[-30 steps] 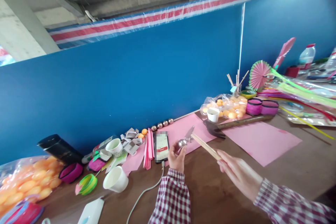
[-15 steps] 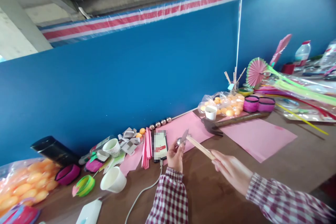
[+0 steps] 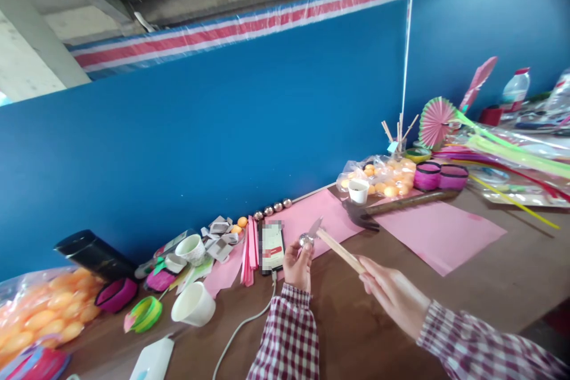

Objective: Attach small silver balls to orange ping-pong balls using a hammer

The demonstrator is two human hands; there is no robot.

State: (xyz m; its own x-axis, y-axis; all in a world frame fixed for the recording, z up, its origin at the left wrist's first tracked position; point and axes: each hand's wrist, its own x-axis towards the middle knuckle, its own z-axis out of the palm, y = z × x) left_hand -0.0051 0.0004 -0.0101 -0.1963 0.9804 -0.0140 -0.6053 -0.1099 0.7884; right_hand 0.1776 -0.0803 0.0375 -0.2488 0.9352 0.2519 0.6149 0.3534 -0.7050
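Between the fingertips of my left hand is a shiny silver ball, held up near the phone. My right hand is closed round the end of a light wooden stick, which slants up and left. A small pointed metal blade shows between the stick's far end and the ball; how it is joined to either is too small to tell. Several similar silver balls stand in a row at the foot of the blue partition. A phone lies just left of my left hand, on the brown table.
A hammer lies behind my right hand, beside pink paper. White cups, a white cable, pink strips and bags of orange balls are on the left. Behind the table stands a blue partition.
The blade and ball have shifted slightly relative to each other, and the ball shows more clearly above my left fingertips. Both hands keep their holds.
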